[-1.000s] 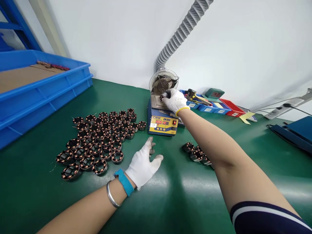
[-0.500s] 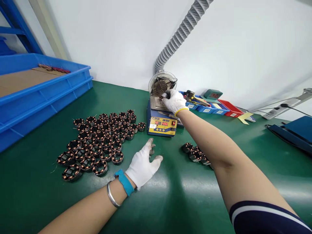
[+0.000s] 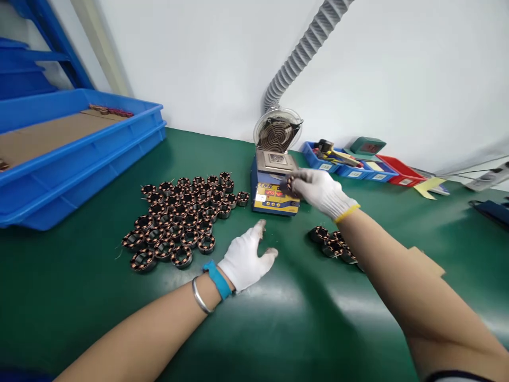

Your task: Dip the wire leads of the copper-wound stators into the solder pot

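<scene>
My right hand, in a white glove, holds a small copper-wound stator coil in front of the blue and yellow solder pot. My left hand, also gloved, rests open on the green mat, fingers spread, near the large group of several stator coils to its left. A smaller cluster of coils lies on the mat under my right forearm.
A round fume fan on a grey ribbed hose stands behind the solder pot. Stacked blue trays sit at the left. Small blue and red bins with tools line the back wall at right.
My right hand has pulled back from the top of the solder pot toward me, carrying a coil. The view has shifted slightly. My left hand stays on the mat.
</scene>
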`<state>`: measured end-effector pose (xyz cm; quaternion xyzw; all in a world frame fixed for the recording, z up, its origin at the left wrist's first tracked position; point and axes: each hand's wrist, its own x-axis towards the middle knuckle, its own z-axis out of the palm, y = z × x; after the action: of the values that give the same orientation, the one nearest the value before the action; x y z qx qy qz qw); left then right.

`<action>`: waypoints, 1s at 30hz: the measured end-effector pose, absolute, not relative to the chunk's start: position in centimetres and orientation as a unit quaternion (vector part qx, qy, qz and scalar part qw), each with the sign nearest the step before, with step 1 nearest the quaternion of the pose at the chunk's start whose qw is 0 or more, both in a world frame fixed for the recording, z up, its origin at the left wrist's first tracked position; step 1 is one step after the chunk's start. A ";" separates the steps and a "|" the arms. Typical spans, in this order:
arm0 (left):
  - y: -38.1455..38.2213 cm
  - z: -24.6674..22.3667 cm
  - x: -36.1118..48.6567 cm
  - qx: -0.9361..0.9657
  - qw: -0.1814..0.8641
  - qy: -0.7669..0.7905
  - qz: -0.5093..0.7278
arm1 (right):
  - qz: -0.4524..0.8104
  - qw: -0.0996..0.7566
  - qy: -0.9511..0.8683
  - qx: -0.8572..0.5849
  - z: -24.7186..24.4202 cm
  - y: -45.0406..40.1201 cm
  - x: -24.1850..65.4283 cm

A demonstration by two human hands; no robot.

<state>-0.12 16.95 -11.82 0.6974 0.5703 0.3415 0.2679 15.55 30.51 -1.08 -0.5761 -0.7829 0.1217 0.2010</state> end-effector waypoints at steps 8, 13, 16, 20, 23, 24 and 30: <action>14.0 -7.7 -2.8 0.725 0.015 0.659 0.202 | -0.038 -0.131 -0.802 -0.582 -5.5 25.6 19.7; 13.9 -6.6 -6.8 0.678 -0.074 0.720 0.129 | -0.098 -0.078 -0.787 -0.604 -4.4 23.9 20.1; 14.7 -7.7 -7.3 0.704 -0.082 0.699 0.089 | -0.017 0.087 -0.824 -0.560 -4.4 20.5 17.7; 15.3 -9.3 -6.4 0.758 -0.076 0.636 0.125 | 0.313 0.136 -0.795 -0.501 -6.6 18.1 13.8; 15.3 -9.8 -5.3 0.795 -0.005 0.570 0.206 | 0.467 0.159 -0.728 -0.475 -8.4 19.0 12.9; 15.2 -9.8 -4.9 0.804 0.024 0.547 0.234 | 0.517 0.173 -0.703 -0.457 -8.8 19.4 13.0; 14.6 -10.5 -2.6 0.694 0.142 0.574 0.410 | 0.700 0.302 -0.504 -0.407 -9.8 19.4 12.5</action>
<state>-2.59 14.63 -10.52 0.6942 0.5743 0.4100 0.1418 12.49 19.37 -9.78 -0.4069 -0.5038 0.6997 0.3017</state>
